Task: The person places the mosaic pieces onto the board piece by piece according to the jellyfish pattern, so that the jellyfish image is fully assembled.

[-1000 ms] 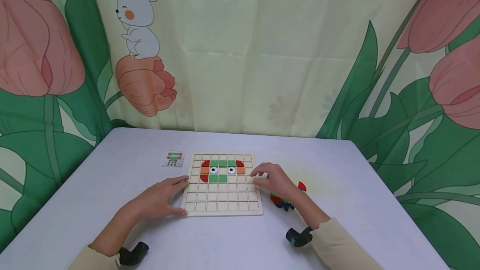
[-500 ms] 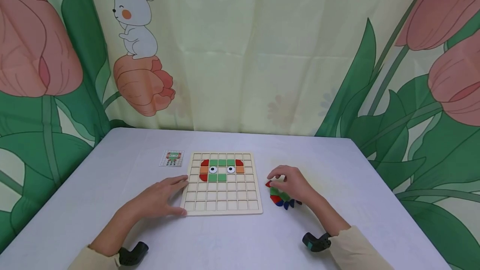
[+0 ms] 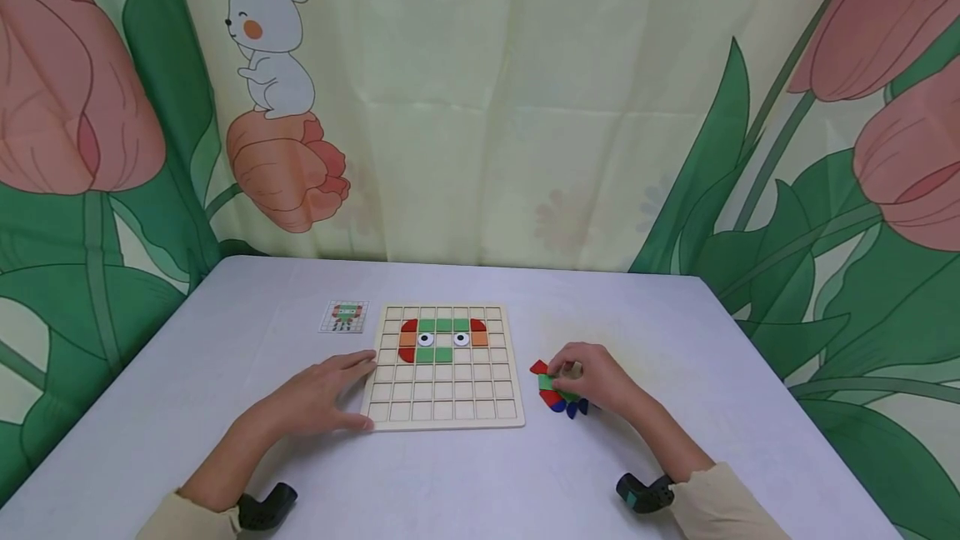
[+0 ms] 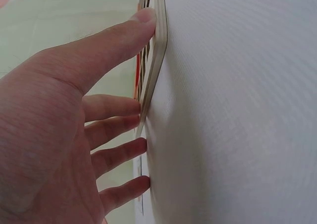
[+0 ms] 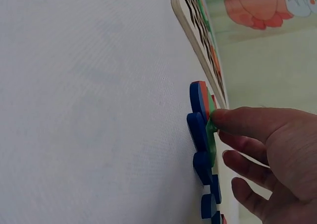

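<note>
A pale wooden grid board (image 3: 444,394) lies on the table, with red, green and orange pieces and two eye pieces set in its upper cells. My left hand (image 3: 322,397) rests at its left edge; in the left wrist view the thumb (image 4: 106,45) touches the rim and the fingers reach out fairly straight. To the board's right, my right hand (image 3: 596,377) is at a small pile of loose pieces. Its thumb tip touches a green piece (image 5: 211,147) in the right wrist view; whether it pinches one is unclear. Blue pieces (image 5: 198,131) and a red piece (image 3: 538,367) lie close by.
A small picture card (image 3: 344,317) with a figure on a grid lies left of the board. White cloth (image 3: 450,482) covers the table. Behind it hangs a printed curtain (image 3: 480,107) with tulips and a rabbit.
My right hand has moved from the board's right edge to the loose pieces, first over the red one, then slightly right and down to the green. The left hand stays at the board.
</note>
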Motion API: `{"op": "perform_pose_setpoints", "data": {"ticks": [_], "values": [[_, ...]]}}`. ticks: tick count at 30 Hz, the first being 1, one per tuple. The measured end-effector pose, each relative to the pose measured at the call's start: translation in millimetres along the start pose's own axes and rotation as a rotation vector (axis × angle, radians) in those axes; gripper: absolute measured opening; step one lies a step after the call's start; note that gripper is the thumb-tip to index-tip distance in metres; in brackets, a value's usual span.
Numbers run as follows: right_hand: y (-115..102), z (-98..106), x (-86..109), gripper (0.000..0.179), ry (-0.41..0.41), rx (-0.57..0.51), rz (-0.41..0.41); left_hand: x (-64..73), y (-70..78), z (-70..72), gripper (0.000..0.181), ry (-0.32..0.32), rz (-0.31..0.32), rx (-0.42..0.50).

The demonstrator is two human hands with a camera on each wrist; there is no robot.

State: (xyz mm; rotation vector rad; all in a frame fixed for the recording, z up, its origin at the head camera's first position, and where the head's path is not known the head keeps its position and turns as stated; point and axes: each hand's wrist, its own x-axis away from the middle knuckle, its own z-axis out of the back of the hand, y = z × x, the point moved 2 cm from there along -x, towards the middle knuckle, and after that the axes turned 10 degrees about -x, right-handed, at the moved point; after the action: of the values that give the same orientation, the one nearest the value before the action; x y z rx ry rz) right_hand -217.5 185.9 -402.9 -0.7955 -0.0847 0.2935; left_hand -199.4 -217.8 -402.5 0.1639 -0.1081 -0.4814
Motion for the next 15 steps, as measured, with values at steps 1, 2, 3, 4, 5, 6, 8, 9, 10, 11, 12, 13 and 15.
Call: {"op": "perform_pose_setpoints", "data": {"ticks": [1, 2, 3, 4, 5, 6, 8, 9, 10, 11, 12, 13, 15], "values": [[0.0, 0.0, 0.1, 0.012, 0.004, 0.006, -0.01, -0.1, -0.1, 0.0, 0.089, 0.001, -0.001, 0.001], [0.0, -0.1, 0.0, 0.012, 0.006, 0.012, -0.018, -0.2, -0.3, -0.1, 0.089, 0.001, -0.002, 0.003], [-0.3, -0.1, -0.1, 0.012, 0.005, 0.016, -0.024, -0.3, -0.4, -0.2, 0.089, 0.001, -0.003, 0.005], [-0.8, -0.2, -0.2, 0.013, 0.001, 0.02, -0.032, -0.2, -0.6, -0.3, 0.089, 0.001, -0.004, 0.006], [-1.0, -0.3, -0.1, 0.013, -0.008, 0.024, -0.031, -0.2, -0.7, -0.4, 0.089, 0.001, -0.005, 0.007], [-1.5, -0.4, -0.1, 0.013, -0.016, 0.026, -0.031, -0.2, -0.8, -0.5, 0.089, 0.001, -0.006, 0.008], [-2.0, -0.6, 0.0, 0.013, -0.037, 0.03, -0.027, -0.1, -0.7, -0.5, 0.089, 0.003, -0.007, 0.009], [-2.4, -0.6, 0.0, 0.014, -0.046, 0.034, -0.022, 0.0, -0.7, -0.6, 0.089, 0.004, -0.007, 0.008], [-2.5, -0.6, 0.1, 0.014, -0.053, 0.036, -0.018, 0.0, -0.7, -0.8, 0.089, 0.005, -0.007, 0.007], [-2.5, -0.7, 0.0, 0.015, -0.058, 0.036, -0.016, 0.0, -0.8, -0.9, 0.089, 0.005, -0.006, 0.006], [-2.5, -0.8, -0.2, 0.016, -0.059, 0.036, -0.022, -0.1, -0.8, -1.1, 0.089, 0.007, -0.005, 0.004], [-2.2, -0.8, -0.4, 0.016, -0.061, 0.038, -0.019, -0.1, -0.9, -1.3, 0.089, 0.008, -0.003, 0.001], [-1.8, -1.2, -1.0, 0.018, -0.062, 0.037, -0.026, -0.3, -1.1, -1.5, 0.089, 0.009, -0.001, -0.005]]}}
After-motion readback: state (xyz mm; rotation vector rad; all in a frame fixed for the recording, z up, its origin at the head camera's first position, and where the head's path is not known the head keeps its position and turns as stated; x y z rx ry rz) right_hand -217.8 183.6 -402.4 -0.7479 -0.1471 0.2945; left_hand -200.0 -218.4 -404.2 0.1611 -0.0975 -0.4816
